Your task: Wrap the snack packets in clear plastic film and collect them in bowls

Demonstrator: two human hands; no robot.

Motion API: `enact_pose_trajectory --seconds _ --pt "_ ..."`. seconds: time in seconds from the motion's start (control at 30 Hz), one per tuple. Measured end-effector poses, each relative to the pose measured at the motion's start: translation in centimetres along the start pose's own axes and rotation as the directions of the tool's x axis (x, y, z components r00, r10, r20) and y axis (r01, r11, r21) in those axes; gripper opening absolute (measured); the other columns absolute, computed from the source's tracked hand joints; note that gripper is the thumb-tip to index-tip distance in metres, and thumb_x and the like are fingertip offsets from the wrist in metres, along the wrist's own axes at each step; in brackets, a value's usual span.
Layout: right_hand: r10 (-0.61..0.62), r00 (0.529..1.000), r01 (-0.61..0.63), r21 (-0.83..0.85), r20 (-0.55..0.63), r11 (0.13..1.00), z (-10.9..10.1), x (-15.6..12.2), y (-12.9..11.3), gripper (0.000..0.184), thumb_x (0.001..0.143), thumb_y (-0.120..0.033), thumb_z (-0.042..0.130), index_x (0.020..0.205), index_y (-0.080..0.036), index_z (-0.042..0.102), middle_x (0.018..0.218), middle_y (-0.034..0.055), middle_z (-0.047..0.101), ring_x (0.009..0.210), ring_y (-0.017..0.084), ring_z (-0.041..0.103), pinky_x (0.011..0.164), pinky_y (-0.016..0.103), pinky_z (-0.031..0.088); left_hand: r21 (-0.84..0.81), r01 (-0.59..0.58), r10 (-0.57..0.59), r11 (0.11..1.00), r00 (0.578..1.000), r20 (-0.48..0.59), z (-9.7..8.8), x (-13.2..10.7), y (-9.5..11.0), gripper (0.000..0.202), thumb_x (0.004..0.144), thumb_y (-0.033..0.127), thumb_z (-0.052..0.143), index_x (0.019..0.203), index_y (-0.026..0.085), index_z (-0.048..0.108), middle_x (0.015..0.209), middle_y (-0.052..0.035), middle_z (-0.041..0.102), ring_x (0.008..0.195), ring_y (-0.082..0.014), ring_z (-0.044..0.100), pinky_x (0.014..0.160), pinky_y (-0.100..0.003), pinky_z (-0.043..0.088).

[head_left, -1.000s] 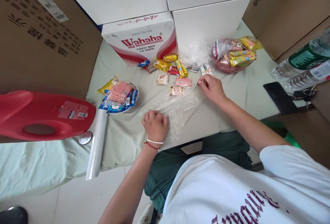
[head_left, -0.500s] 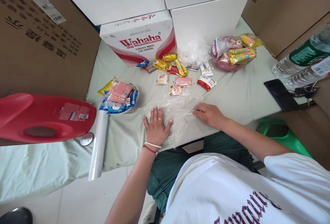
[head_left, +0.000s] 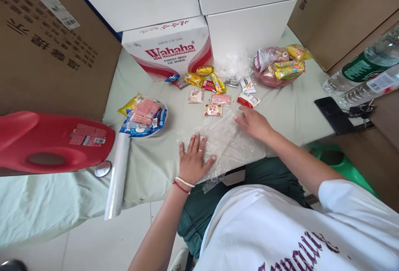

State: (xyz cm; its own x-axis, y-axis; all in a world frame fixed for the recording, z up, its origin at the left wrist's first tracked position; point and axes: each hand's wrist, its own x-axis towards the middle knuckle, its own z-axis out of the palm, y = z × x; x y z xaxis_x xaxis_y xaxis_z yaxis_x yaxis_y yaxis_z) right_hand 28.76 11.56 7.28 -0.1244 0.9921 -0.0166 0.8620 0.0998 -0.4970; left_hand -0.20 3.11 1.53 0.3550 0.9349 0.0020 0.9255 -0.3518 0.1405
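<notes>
A crumpled sheet of clear plastic film point(head_left: 222, 142) lies on the cloth before me, its near end hanging over the table edge. My left hand point(head_left: 193, 158) is spread flat on the film's left side. At its far right side is my right hand point(head_left: 254, 123), thumb and fingers apart, with nothing visible between them. Just beyond those fingers lies a red-and-white snack packet point(head_left: 248, 99). Close by are a small cream packet with red print point(head_left: 213, 110), a pink packet point(head_left: 220, 99) and a pale packet point(head_left: 195, 95).
A snack-filled bowl point(head_left: 166, 117) and a film roll point(head_left: 117, 175) are left, beside a red jug point(head_left: 59, 142). Farther back are more packets point(head_left: 195, 79), a wrapped snack bundle point(head_left: 269, 75) and a Wahaba-like printed carton point(head_left: 168, 48). Bottles point(head_left: 358, 69) and a phone point(head_left: 333, 115) stand right.
My right hand has moved away from me, and its fingers have come apart off the film. My left hand has shifted slightly right and nearer. The film's near end now droops over the edge.
</notes>
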Motion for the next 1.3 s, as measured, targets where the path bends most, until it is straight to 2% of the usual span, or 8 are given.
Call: enact_pose_trajectory --seconds 0.13,0.23,0.53,0.7,0.83,1.03,1.2,1.3 --pt "0.041 0.988 -0.027 -0.094 0.146 0.995 3.3 3.5 -1.4 0.045 0.099 -0.037 0.059 0.140 -0.020 0.056 0.121 0.0131 0.073 0.105 0.030 0.068 0.079 0.034 0.048 -0.081 0.054 -0.056 0.995 0.998 -0.023 0.0 -0.2 -0.4 0.062 0.107 0.046 0.022 0.164 0.022 0.032 0.173 -0.0121 0.025 0.160 -0.0266 0.026 0.128 -0.060 0.016" --pt "0.043 0.994 -0.039 -0.048 0.099 0.998 4.4 2.6 -0.8 0.033 0.099 -0.025 0.055 0.131 -0.021 0.063 0.108 0.0081 0.076 0.098 0.026 0.069 0.079 0.032 0.046 -0.089 0.142 -0.146 0.986 0.988 -0.038 0.0 0.3 -0.4 0.061 0.108 0.042 0.020 0.162 0.020 0.035 0.171 -0.0127 0.028 0.159 -0.0262 0.027 0.128 -0.062 0.018" --pt "0.082 0.996 -0.079 -0.084 0.028 0.993 0.5 1.3 5.3 0.022 0.096 -0.034 0.056 0.104 -0.021 0.073 0.091 0.0061 0.076 0.080 0.022 0.066 0.069 0.029 0.040 0.032 0.189 -0.188 0.981 0.982 -0.028 -0.1 2.0 0.2 0.068 0.104 0.052 0.035 0.162 0.018 0.034 0.170 -0.0151 0.029 0.161 -0.0338 0.022 0.122 -0.078 0.000" --pt "-0.159 0.986 0.147 -0.226 -0.038 0.963 -1.6 8.5 1.9 0.030 0.099 -0.031 0.048 0.102 -0.018 0.074 0.099 0.0115 0.073 0.092 0.027 0.062 0.080 0.036 0.041 0.023 0.177 -0.177 0.984 0.984 -0.018 -0.1 2.0 0.1 0.069 0.104 0.053 0.035 0.163 0.018 0.031 0.171 -0.0147 0.026 0.161 -0.0339 0.021 0.122 -0.078 0.003" --pt "-0.404 0.914 0.384 -0.389 0.031 0.837 0.5 16.7 -3.0 0.031 0.098 -0.025 0.049 0.114 -0.014 0.073 0.113 0.0174 0.070 0.120 0.036 0.050 0.098 0.045 0.038 0.021 0.173 -0.172 0.985 0.985 -0.020 0.0 1.9 -0.1 0.070 0.104 0.055 0.033 0.164 0.018 0.030 0.171 -0.0150 0.025 0.161 -0.0336 0.021 0.123 -0.076 0.001" --pt "-0.306 0.938 0.346 -0.487 0.163 0.802 4.9 24.5 -5.1 0.039 0.091 -0.031 0.062 0.120 -0.008 0.071 0.118 0.0209 0.071 0.131 0.041 0.044 0.117 0.058 0.023 0.027 0.153 -0.153 0.988 0.988 -0.009 0.1 1.9 -0.3 0.092 0.096 0.077 0.036 0.165 0.017 0.027 0.171 -0.0177 0.023 0.161 -0.0366 0.019 0.123 -0.076 -0.001" --pt "-0.245 0.966 0.217 -0.260 -0.078 0.941 1.9 23.2 -4.1 0.042 0.094 -0.036 0.057 0.129 -0.012 0.066 0.116 0.0175 0.068 0.114 0.036 0.054 0.102 0.049 0.041 0.027 0.159 -0.160 0.987 0.987 0.006 0.0 1.9 -0.2 0.093 0.095 0.078 0.036 0.165 0.017 0.027 0.171 -0.0181 0.022 0.161 -0.0367 0.019 0.123 -0.075 -0.004" --pt "-0.368 0.926 0.358 -0.114 -0.083 0.927 -1.2 18.1 -4.2 0.041 0.097 -0.035 0.056 0.132 -0.016 0.061 0.122 0.0141 0.065 0.110 0.030 0.056 0.097 0.041 0.044 0.027 0.153 -0.153 0.988 0.988 -0.008 -0.1 1.9 -0.1 0.093 0.095 0.077 0.037 0.165 0.016 0.026 0.171 -0.0185 0.022 0.161 -0.0373 0.019 0.123 -0.076 -0.004"
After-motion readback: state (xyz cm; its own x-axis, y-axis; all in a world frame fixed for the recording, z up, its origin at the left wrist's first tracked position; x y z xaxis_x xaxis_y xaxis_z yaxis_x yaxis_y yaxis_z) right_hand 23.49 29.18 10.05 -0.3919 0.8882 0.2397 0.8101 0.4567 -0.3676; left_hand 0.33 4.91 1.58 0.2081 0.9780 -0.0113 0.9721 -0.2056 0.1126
